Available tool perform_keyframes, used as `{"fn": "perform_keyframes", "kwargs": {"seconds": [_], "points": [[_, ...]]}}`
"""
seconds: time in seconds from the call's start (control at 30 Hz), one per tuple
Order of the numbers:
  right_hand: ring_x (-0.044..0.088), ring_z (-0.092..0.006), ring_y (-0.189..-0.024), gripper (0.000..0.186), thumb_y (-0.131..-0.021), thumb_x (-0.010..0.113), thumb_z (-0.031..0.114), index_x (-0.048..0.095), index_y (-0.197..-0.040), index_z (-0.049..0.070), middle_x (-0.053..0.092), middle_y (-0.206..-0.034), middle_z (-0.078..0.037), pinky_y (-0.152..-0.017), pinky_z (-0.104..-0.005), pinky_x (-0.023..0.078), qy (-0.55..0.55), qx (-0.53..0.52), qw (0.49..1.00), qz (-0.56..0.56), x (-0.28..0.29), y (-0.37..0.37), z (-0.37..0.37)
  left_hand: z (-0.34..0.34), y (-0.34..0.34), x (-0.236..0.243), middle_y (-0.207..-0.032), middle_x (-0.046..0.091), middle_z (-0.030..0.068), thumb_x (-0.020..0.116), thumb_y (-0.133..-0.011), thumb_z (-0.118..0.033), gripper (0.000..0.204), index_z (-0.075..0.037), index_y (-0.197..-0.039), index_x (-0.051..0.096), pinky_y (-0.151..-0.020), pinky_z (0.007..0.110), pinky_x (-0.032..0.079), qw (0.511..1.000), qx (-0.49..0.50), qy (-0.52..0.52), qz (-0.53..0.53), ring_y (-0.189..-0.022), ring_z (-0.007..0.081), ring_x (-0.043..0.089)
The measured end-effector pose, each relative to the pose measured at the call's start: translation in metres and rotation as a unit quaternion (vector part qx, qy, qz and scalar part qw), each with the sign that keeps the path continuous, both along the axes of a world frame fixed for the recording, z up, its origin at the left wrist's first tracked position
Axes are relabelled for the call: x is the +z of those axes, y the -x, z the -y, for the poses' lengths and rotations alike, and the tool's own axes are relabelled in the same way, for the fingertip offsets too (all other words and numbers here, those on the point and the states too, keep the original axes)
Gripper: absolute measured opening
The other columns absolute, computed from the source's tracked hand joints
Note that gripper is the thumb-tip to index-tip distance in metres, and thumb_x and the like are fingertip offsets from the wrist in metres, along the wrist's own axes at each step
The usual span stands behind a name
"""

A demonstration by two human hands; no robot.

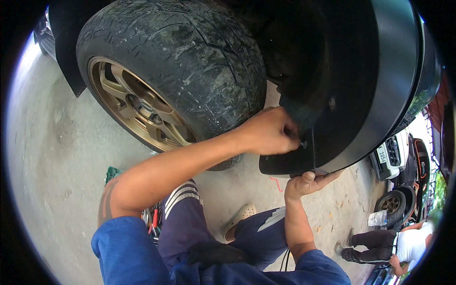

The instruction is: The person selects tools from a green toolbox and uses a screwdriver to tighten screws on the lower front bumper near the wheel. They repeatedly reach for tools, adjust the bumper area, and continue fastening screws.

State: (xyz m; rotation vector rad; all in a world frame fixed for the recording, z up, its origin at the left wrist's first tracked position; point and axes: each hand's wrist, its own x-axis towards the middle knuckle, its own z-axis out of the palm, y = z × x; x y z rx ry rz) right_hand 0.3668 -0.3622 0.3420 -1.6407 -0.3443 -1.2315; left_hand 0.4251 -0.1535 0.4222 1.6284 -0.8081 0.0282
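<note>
My left hand (273, 131) is closed in a pinch at a small fastener (303, 144) on the black wheel-arch liner (285, 164). Its fingertips partly cover the fastener, whose exact kind I cannot make out. My right hand (304, 184) cups the lower edge of the black bumper (368, 142) from beneath, thumb up against the edge and fingers stretched along the underside. Left of the liner stands a worn, dusty tyre (209, 66) on a bronze-coloured spoked wheel rim (114, 90). My left forearm passes in front of the tyre's lower part.
By my left leg lie hand tools (153, 221), some red-handled, beside a green item (113, 174). A bent red piece (277, 183) lies on the concrete floor (57, 156). At right, a person (380, 244) stands near a loose wheel (392, 203), a clear container (377, 218) and a parked white vehicle (389, 156).
</note>
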Motion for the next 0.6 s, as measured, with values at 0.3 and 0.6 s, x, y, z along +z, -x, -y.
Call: {"fn": "perform_keyframes", "kwargs": {"seconds": [0.3, 0.6], "points": [[0.04, -0.0279, -0.143, 0.126, -0.089, 0.069, 0.077, 0.01, -0.168, -0.001, 0.031, -0.162, -0.019, -0.118, -0.0437, 0.035, 0.002, -0.023, 1.0, 0.018, -0.006, -0.001, 0.0, -0.008, -0.011, 0.023, -0.064, 0.057, 0.0008, 0.065, -0.103, -0.022, 0.025, -0.001, -0.098, 0.077, -0.04, 0.029, 0.034, 0.888, -0.192, -0.054, -0.415, -0.044, 0.0097, 0.043], [0.039, -0.0291, -0.145, 0.122, -0.091, 0.067, 0.076, 0.012, -0.167, -0.001, 0.032, -0.162, -0.02, -0.12, -0.0453, 0.034, 0.019, -0.036, 0.999, 0.021, 0.0, -0.001, -0.003, 0.001, -0.005, 0.012, -0.068, 0.071, 0.0094, 0.068, -0.101, -0.027, 0.032, -0.001, -0.087, 0.08, -0.057, 0.038, 0.05, 0.99, -0.075, -0.105, -0.055, -0.059, 0.0201, 0.065]]}}
